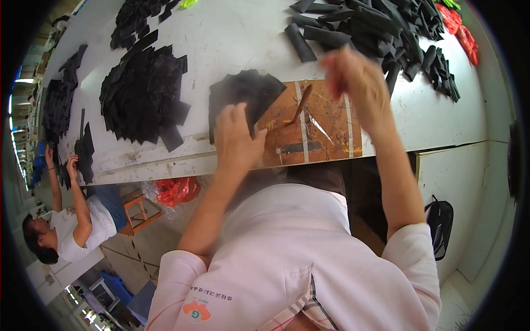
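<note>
My left hand (236, 135) rests at the near edge of a fanned stack of flat black pieces (245, 91), its fingers apart and the thumb pointing right. The stack lies on the left part of a brown board (287, 121) crossed by pale strips. My right hand (356, 83) is raised over the board's right end, near the loose black rolled pieces (367, 27). Motion smears its fingers, so I cannot make out whether they hold anything. Between my hands a thin brown stick (302, 103) lies slanted on the board, close to a shiny sliver (320, 128).
Larger heaps of black pieces (144, 94) cover the left of the white table (204, 55). Red plastic bags (461, 30) lie at the far right. At the left, another person (80, 218) reaches to black pieces. Below the table are a wooden stool (142, 212) and a black bag (440, 226).
</note>
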`<state>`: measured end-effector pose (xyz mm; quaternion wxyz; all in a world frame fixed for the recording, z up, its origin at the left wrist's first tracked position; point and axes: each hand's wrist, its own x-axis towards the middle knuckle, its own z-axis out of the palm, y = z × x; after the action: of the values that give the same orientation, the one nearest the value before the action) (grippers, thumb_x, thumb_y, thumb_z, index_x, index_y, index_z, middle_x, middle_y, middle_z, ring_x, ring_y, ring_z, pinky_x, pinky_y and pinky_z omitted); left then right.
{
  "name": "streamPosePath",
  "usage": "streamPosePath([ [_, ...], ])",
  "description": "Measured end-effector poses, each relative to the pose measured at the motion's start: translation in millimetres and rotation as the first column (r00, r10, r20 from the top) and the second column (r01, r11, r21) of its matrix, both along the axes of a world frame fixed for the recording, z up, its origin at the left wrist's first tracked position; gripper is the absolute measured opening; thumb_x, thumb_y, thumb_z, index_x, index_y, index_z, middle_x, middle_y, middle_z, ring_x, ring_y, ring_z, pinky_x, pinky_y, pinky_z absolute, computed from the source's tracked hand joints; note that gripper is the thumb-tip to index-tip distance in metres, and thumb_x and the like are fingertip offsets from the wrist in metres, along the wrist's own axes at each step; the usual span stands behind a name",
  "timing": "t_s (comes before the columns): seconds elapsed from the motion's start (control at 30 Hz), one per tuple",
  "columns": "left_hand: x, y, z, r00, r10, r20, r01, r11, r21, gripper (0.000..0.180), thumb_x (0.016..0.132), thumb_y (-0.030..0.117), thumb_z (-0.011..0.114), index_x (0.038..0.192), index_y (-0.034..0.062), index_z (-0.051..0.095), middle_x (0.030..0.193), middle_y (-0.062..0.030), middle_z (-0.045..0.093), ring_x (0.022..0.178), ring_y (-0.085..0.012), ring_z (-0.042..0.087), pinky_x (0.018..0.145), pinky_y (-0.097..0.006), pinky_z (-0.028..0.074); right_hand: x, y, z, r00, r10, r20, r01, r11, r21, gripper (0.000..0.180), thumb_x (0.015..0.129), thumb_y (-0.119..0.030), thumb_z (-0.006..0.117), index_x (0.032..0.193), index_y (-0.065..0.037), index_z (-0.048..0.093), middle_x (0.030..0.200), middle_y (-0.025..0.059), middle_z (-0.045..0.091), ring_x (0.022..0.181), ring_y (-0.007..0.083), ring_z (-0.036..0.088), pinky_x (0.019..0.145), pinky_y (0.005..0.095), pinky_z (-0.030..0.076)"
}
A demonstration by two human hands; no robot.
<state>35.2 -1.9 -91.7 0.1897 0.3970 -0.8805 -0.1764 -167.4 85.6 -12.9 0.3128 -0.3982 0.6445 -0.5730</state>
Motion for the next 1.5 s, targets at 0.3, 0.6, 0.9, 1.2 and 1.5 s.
streamPosePath([
  [0.3,15,-4,-14,0.98,-0.07,-0.188,0.042,0.988,-0.149,0.012,0.067,-0.002,0.061,0.078,0.0014,0.057,0.086,-0.012,0.053,0.08,-0.0307,0.051,0.071,-0.036,0.042,84,34,-68,0.871,0.188,0.454,-0.33,0.909,0.256,0.034,0.089,-0.032,0.047,0.081,0.0,0.057,0.065,0.0027,0.053,0.06,0.0087,0.048,0.055,0.0213,0.041],
  [0.6,31,23,20,0.863,-0.316,-0.393,0.2,0.93,-0.31,0.023,0.066,0.0,0.065,0.088,0.0016,0.057,0.095,-0.0126,0.053,0.087,-0.0288,0.051,0.072,-0.035,0.043,106,10,-68,0.314,0.048,0.948,-0.185,0.983,0.012,0.016,0.082,-0.018,0.06,0.076,-0.002,0.06,0.067,0.0037,0.057,0.057,0.011,0.052,0.055,0.0234,0.045],
  [0.9,40,25,42,0.604,0.548,-0.579,0.445,0.371,0.815,0.03,0.081,0.007,0.05,0.108,-0.003,0.047,0.095,-0.0108,0.057,0.08,-0.0151,0.056,0.069,-0.026,0.045,105,12,-65,0.347,0.056,0.936,-0.112,0.994,-0.017,0.018,0.086,-0.02,0.053,0.086,-0.003,0.057,0.068,0.003,0.054,0.061,0.0116,0.05,0.055,0.0251,0.042],
  [1.2,28,36,59,0.657,0.469,-0.59,0.45,0.384,0.806,0.026,0.077,0.009,0.055,0.101,-0.0032,0.052,0.087,-0.0079,0.059,0.075,-0.0114,0.055,0.067,-0.023,0.043,115,10,-49,0.415,-0.056,0.908,-0.009,0.998,0.065,0.024,0.085,-0.027,0.055,0.073,-0.007,0.057,0.063,-0.0013,0.052,0.053,0.0046,0.042,0.049,0.0201,0.037],
  [1.5,23,46,61,0.702,0.401,-0.588,0.316,0.565,0.763,0.022,0.074,0.003,0.06,0.094,-0.0036,0.054,0.082,-0.0058,0.059,0.069,-0.0075,0.055,0.06,-0.018,0.044,119,9,-48,0.479,-0.072,0.875,0.019,0.997,0.071,0.025,0.086,-0.029,0.053,0.075,-0.007,0.057,0.065,-0.0011,0.054,0.052,0.0043,0.043,0.048,0.0179,0.038],
])
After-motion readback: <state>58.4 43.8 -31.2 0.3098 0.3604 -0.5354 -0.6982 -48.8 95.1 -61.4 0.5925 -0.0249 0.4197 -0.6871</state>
